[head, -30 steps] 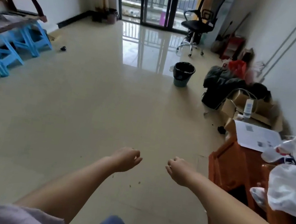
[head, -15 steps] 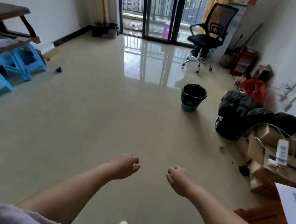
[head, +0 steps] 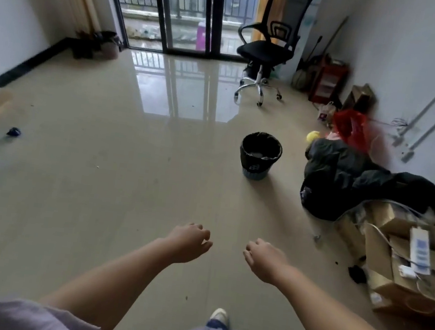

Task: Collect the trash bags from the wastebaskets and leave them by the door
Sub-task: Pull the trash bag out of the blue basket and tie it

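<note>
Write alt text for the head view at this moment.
Both bare hands, left hand and right hand, hang loosely curled and hold nothing above a glossy floor. Ahead stands a black-lined wastebasket, an office chair beyond it.

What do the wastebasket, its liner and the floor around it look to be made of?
Wastebasket: probably moulded plastic, grey-blue and ribbed at the base.
Trash bag: thin black plastic film, glossy, folded and crinkled over the rim.
Floor: likely polished beige tile, since it mirrors the balcony door; no grout lines are clear.
</note>
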Demonstrator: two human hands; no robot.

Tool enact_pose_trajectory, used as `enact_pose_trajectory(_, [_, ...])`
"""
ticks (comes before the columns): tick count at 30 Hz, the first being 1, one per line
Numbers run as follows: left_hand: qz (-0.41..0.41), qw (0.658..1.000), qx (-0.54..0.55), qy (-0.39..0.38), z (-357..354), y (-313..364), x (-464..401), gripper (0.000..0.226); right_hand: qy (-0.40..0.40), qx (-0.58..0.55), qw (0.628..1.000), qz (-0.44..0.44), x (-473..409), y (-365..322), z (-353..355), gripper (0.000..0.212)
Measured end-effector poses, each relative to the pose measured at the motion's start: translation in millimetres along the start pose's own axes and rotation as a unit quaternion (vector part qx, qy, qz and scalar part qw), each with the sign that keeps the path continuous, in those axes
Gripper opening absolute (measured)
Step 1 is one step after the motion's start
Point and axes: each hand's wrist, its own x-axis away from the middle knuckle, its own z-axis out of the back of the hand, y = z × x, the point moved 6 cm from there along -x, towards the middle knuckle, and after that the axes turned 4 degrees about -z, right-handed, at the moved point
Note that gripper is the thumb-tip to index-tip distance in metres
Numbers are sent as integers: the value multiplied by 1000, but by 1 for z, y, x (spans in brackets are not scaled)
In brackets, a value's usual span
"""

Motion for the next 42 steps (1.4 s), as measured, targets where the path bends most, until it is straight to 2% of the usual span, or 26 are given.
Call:
enact_pose_trajectory(11, [-6,1000,-23,-7,112,-94,-176,42,-22,11,1000,8,-205,10,113,40])
enact_pose_trajectory(18, [-80,995,-57,-24,183,-164,-312,41,-14,-41,996,-83,-332,23,160,40])
enact_pose_trajectory(25, [-142,984,-89,-64,264,-225,-437,39,8,-144,972,-185,-420,28,215,39])
enact_pose_trajectory(33, [-180,976,-70,-100,282,-218,-569,36,-7,-186,951,-248,-506,94,230,38])
enact_pose_trajectory(42, [-167,977,-31,-126,242,-230,-729,35,-32,-221,928,-298,-632,176,210,39])
